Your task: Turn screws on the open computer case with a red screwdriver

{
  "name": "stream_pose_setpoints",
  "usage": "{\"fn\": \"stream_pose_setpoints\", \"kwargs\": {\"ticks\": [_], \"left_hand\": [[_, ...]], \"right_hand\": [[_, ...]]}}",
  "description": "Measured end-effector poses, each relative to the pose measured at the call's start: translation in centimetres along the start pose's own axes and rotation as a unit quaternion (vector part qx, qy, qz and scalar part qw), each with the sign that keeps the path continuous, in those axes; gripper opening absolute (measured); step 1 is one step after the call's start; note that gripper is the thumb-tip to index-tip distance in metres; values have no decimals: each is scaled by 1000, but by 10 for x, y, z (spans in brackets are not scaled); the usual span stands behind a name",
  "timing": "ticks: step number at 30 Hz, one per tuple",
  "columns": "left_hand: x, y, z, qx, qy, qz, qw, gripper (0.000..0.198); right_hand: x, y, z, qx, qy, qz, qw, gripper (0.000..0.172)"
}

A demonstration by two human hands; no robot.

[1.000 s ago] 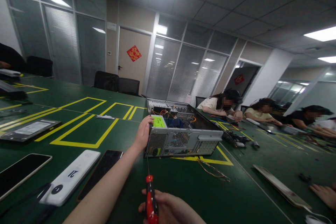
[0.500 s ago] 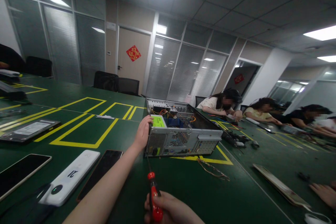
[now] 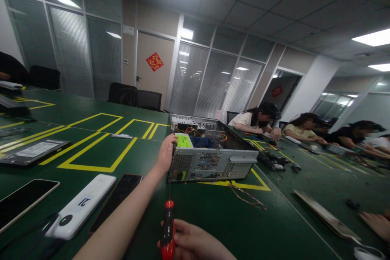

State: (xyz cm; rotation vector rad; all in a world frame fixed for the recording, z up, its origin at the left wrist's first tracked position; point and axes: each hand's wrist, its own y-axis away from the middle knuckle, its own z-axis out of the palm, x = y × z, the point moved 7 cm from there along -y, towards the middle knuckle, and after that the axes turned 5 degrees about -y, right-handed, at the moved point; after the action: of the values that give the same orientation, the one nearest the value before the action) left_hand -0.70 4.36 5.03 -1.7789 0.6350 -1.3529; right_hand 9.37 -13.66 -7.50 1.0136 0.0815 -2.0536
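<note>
The right hand (image 3: 186, 240) grips a screwdriver (image 3: 167, 228); beyond, the left hand (image 3: 166, 155) holds a computer case (image 3: 213, 163).

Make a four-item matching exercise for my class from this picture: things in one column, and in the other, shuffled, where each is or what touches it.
Column one
1. Screwdriver with a red-and-black handle
2. Open grey metal computer case
3. White oblong device marked "21"
4. Red diamond-shaped sign with gold characters

Column two
A. Lying on the green tabletop, apart from both hands
B. On the pale door
C. Held in the right hand
D. Touched by the left hand

Right pairs: 1-C, 2-D, 3-A, 4-B
</note>
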Motion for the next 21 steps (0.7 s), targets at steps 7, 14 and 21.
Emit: {"fn": "stream_pose_setpoints", "kwargs": {"ticks": [7, 14, 21], "left_hand": [[1, 0, 0, -1, 1, 4, 1000, 38], [1, 0, -1, 9, 3, 0, 1000, 41], [2, 0, -1, 6, 5, 1, 1000, 39]], "right_hand": [[-5, 4, -7, 80, -15, -12, 997, 51], [-5, 4, -5, 31, -9, 2, 999, 54], [-4, 4, 9, -3, 14, 12, 1000, 60]]}}
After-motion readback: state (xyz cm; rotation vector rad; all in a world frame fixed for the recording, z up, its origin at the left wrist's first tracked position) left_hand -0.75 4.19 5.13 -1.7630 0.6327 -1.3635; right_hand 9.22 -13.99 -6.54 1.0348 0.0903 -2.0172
